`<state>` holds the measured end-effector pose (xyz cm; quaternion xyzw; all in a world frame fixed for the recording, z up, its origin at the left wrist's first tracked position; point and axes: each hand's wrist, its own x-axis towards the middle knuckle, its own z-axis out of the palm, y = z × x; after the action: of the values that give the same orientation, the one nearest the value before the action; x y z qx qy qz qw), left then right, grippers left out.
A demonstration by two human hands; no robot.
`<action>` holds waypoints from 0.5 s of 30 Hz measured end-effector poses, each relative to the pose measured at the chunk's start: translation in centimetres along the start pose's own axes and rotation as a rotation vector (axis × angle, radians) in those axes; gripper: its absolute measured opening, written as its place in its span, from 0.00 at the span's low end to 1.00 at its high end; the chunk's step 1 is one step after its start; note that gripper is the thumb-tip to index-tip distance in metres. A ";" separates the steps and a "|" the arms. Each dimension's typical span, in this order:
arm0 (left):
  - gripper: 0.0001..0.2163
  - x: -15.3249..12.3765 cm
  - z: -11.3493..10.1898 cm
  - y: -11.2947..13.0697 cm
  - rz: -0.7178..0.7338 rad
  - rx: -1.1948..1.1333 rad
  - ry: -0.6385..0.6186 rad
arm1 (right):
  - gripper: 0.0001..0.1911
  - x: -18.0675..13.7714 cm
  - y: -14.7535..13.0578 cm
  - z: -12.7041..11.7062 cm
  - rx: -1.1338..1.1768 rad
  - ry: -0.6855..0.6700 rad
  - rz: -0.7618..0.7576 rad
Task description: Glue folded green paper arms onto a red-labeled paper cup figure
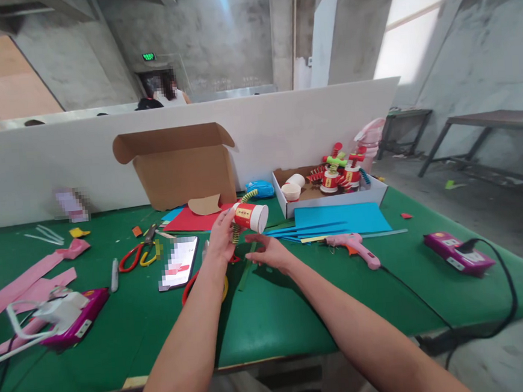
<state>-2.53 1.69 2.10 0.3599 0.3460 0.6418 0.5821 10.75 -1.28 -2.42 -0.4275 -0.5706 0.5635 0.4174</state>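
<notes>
My left hand grips a white paper cup wrapped in a red band with a yellow label, held on its side above the green table. A folded green-and-yellow paper spring sticks out of the cup's top. My right hand hovers just below and to the right of the cup, fingers pinched near a folded paper strip hanging under it; what it pinches I cannot make out.
Around the hands lie a phone, red and yellow scissors, a pink glue gun, blue paper sheets, pink strips, two magenta power strips, an open cardboard box, and a tray of finished cup figures.
</notes>
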 end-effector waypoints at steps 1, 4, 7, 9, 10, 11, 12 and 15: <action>0.18 -0.2 0.2 -0.1 -0.003 -0.011 -0.015 | 0.25 -0.1 0.2 0.3 0.022 -0.008 -0.006; 0.19 -0.7 0.9 -0.2 -0.019 -0.041 -0.055 | 0.22 -0.1 0.5 0.9 0.065 -0.001 -0.018; 0.19 -1.1 1.3 -0.3 -0.036 -0.046 -0.084 | 0.11 0.2 0.7 1.0 0.048 0.029 -0.018; 0.19 -1.0 1.3 -0.3 -0.028 -0.052 -0.079 | 0.05 0.4 0.6 0.7 0.009 0.033 -0.020; 0.18 -0.9 1.2 -0.3 -0.023 -0.056 -0.067 | 0.05 0.5 0.5 0.4 -0.013 0.030 -0.023; 0.17 -0.8 1.0 -0.2 -0.019 -0.063 -0.052 | 0.06 0.5 0.4 0.2 -0.038 0.023 -0.026; 0.17 -0.6 0.8 -0.2 -0.015 -0.068 -0.038 | 0.06 0.5 0.2 -0.1 -0.063 0.014 -0.027; 0.17 0.3 -0.3 0.2 -0.012 -0.052 -0.003 | 0.05 0.4 -0.3 -0.8 -0.125 0.007 -0.008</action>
<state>-2.87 1.94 2.15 0.3432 0.3305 0.6465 0.5958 11.36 -0.70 -2.14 -0.4526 -0.6048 0.5236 0.3941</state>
